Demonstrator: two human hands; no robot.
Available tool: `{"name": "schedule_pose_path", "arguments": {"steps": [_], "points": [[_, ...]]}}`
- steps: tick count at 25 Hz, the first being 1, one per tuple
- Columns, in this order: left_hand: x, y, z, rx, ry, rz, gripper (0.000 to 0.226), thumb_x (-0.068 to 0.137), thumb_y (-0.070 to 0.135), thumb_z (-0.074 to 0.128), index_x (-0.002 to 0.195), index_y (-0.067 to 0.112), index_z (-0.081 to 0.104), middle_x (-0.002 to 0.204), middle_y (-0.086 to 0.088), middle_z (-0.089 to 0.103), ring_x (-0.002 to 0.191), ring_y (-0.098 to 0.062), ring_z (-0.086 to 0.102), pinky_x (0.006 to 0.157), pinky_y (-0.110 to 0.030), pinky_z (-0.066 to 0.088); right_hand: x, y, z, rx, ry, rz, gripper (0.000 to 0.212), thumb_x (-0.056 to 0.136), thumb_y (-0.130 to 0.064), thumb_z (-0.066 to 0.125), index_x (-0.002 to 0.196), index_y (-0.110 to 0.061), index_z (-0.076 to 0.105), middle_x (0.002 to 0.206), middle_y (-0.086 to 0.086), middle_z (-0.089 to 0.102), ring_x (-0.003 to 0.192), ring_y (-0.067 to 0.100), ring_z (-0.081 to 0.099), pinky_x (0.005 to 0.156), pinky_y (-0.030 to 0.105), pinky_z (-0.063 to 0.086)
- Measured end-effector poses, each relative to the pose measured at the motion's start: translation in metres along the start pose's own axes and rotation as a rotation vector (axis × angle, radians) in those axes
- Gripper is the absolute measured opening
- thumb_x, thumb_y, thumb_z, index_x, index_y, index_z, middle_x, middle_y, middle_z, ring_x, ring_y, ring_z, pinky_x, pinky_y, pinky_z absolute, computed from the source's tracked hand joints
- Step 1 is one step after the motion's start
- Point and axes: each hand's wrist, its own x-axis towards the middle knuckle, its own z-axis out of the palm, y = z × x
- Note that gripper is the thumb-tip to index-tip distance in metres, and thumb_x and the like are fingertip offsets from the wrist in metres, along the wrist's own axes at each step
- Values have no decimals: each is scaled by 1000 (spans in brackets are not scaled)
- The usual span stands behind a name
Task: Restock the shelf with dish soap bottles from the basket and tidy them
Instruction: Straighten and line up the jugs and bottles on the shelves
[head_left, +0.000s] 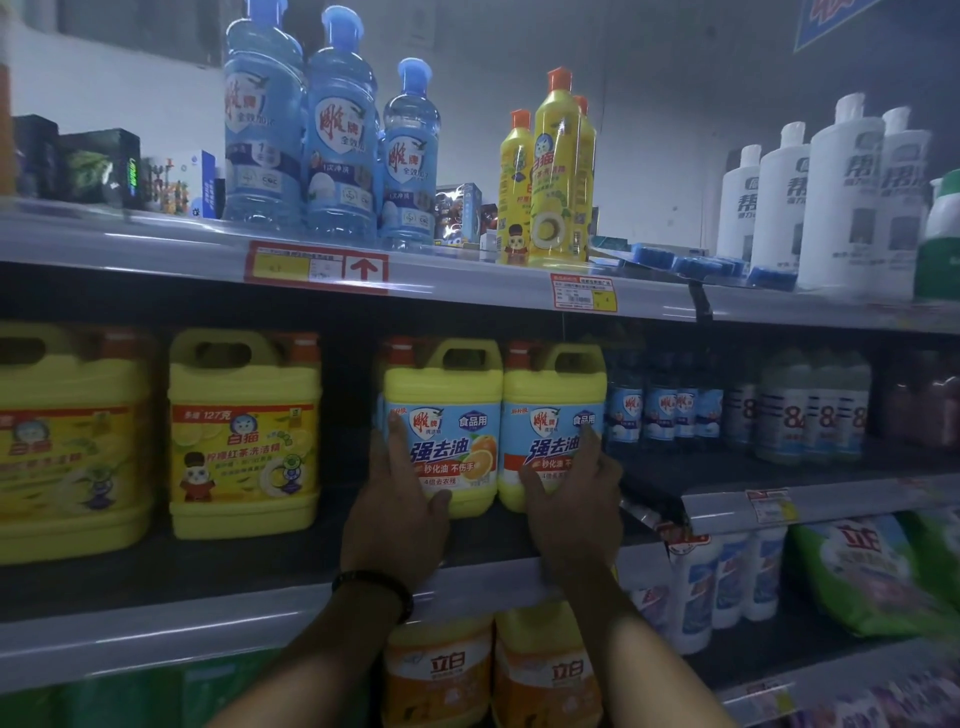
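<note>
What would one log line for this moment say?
step: tidying | left hand: on left jug | right hand: on right jug | jugs: upright, side by side, middle shelf | basket: not in view

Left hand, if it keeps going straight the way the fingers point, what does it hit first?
The left hand already rests on the left blue-label jug, fingers pointing up along its front. Going straight on, it would likely slide up the label towards the upper shelf; depth is unclear.
</note>
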Motion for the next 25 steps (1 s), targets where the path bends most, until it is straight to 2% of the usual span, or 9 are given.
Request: {"name": "schedule_pose_path", "arguments": {"steps": [3,5,8,10,13,17,20,22,25], "points": [[1,-2,1,111,0,-43,111,92,34,75,163,33,-10,169,-10,21,142,-31,47,103,-49,58,-1,0,2,-20,18,12,96,87,-57,78,161,-32,22,151,11,40,135,38,53,93,55,57],[0,2,-3,258,36,-48,108,90,40,74,165,22,-3,167,-16,23,149,-39,34,111,-54,51,-3,-1,4,-34,25,17,96,87,-58,78,161,-29,24,151,13,42,134,38,53,95,55,58],[-5,10,-18,224,85,19,83,87,36,74,155,13,31,157,-18,35,144,-36,37,110,-52,51,-6,0,4,-75,89,-7,90,86,-54,80,155,-15,36,142,20,47,129,41,52,98,55,55],[-9,1,-43,211,102,140,59,87,35,73,139,16,51,145,-12,48,133,-31,47,103,-48,54,-9,-5,2,-123,199,-104,70,89,-41,81,141,-6,51,130,23,56,118,42,56,93,54,55],[-17,-36,-103,330,138,325,35,91,33,69,122,19,62,130,-6,59,120,-26,54,97,-44,52,-32,-36,4,-5,301,-323,33,96,-24,72,122,-6,61,115,16,62,107,33,60,88,49,54],[-14,-92,-186,570,199,404,29,92,32,62,115,15,68,119,-9,63,112,-33,55,93,-47,48,-84,-117,28,318,92,-505,18,99,-27,58,111,-15,63,102,0,63,94,16,60,80,34,54],[-12,-121,-210,577,216,343,29,96,32,60,117,14,67,122,-10,63,114,-32,54,97,-47,46,-113,-173,66,498,-130,-370,20,94,-31,64,112,-22,60,93,-6,61,86,14,62,73,41,57],[-13,-131,-208,433,217,266,22,99,26,62,119,14,64,121,-7,59,111,-26,54,94,-42,48,-123,-196,90,545,-163,-278,29,92,-39,64,116,-25,56,102,-3,61,94,18,63,77,40,58],[-11,-138,-203,294,209,113,27,99,22,65,125,17,58,124,-3,54,108,-22,55,91,-42,52,-133,-202,109,367,-174,-248,45,93,-37,72,129,-19,52,126,3,55,113,16,55,80,9,39]]}}
